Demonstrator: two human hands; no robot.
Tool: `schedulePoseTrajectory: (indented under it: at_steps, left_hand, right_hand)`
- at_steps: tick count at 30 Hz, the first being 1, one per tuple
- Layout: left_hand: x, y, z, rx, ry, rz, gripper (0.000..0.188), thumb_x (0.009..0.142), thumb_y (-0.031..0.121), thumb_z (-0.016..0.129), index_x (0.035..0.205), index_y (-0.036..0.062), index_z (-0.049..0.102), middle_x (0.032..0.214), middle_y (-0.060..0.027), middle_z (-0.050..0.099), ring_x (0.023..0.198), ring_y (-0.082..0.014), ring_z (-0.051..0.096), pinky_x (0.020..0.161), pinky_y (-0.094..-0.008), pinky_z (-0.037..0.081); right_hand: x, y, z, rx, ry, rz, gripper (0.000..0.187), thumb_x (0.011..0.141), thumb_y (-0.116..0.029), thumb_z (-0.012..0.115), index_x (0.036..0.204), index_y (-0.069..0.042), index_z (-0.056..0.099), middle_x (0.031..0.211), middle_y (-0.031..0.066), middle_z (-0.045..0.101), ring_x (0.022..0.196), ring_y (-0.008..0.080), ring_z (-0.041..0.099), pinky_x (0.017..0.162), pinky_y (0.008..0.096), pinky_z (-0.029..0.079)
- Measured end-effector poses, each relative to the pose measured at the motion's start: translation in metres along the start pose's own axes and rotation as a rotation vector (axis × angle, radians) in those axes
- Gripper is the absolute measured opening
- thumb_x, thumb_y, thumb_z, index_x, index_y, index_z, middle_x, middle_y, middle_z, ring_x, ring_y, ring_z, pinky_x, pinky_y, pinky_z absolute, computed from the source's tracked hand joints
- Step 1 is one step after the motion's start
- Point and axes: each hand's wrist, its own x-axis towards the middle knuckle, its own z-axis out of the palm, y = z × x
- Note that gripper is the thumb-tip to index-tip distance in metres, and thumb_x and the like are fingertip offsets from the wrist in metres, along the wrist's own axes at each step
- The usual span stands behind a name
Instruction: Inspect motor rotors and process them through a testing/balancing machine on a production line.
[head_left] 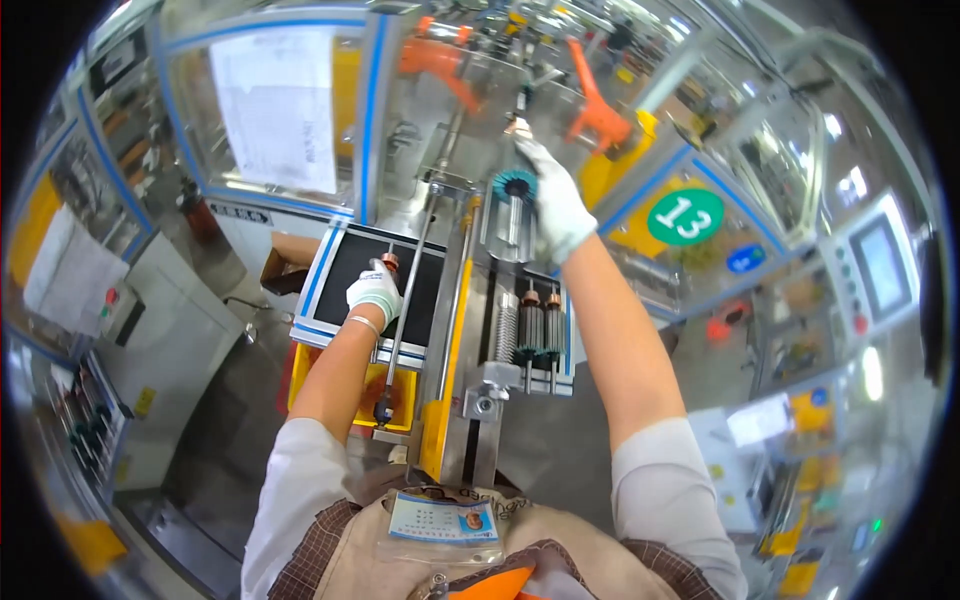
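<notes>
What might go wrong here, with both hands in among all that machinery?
The right hand is close beside the teal-ringed part, so fingers could get pinched if the machinery moves.

The left hand seems to hold a copper-topped part near a long metal rod; the part might knock against it.

Two dark rotors sit side by side and might scrape each other if bumped.

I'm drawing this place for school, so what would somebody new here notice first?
Probably the big green disc on the machine frame at the right, because it is so bright. Then perhaps the orange machine part at the top, beyond the right hand. Nearer the middle, the white-gloved left hand holds a part with a copper-coloured end above a black surface.
</notes>
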Motion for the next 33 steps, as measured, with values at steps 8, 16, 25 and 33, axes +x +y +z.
schedulePoseTrajectory:
  at_steps: [8,16,25,33]
  left_hand:
    - [-0.042,-0.089,-0.023,-1.369,-0.413,0.191,0.060,0.079,0.029,0.070,0.126,0.0004,0.047,0.099,-0.0149,0.065,0.078,-0.0221,0.068,0.065,-0.0346,0.057]
    - [-0.267,-0.210,0.028,-1.851,-0.371,-0.298,0.064,0.075,0.027,0.073,0.128,0.0034,0.047,0.097,-0.0171,0.064,0.072,-0.0289,0.067,0.060,-0.0388,0.058]
    - [-0.346,-0.123,0.113,-1.240,-0.934,-0.389,0.050,0.074,0.015,0.073,0.119,0.0029,0.052,0.097,-0.0138,0.063,0.080,-0.0265,0.065,0.069,-0.0388,0.056]
    - [-0.343,0.281,0.203,-0.791,-1.307,0.395,0.068,0.072,0.011,0.077,0.130,0.0039,0.042,0.102,-0.0115,0.060,0.087,-0.0236,0.063,0.074,-0.0373,0.055]
  right_hand:
    - [-0.035,-0.006,-0.004,0.292,-0.113,0.200,0.032,0.094,-0.027,0.058,0.116,-0.004,0.060,0.107,0.0069,0.065,0.097,0.0110,0.061,0.085,0.0286,0.049]
    - [-0.140,0.023,-0.067,0.329,-0.106,0.185,0.045,0.096,-0.030,0.054,0.126,0.003,0.054,0.108,0.0105,0.065,0.097,0.0201,0.062,0.090,0.0325,0.048]
    - [-0.404,0.061,-0.238,0.137,0.159,0.607,0.035,0.094,-0.030,0.060,0.102,0.004,0.063,0.087,0.0110,0.069,0.080,0.0183,0.066,0.076,0.0314,0.054]
    - [-0.631,0.005,-0.374,-0.426,0.347,0.624,0.051,0.092,-0.043,0.049,0.124,-0.004,0.058,0.119,0.0189,0.063,0.109,0.0339,0.060,0.095,0.0403,0.045]
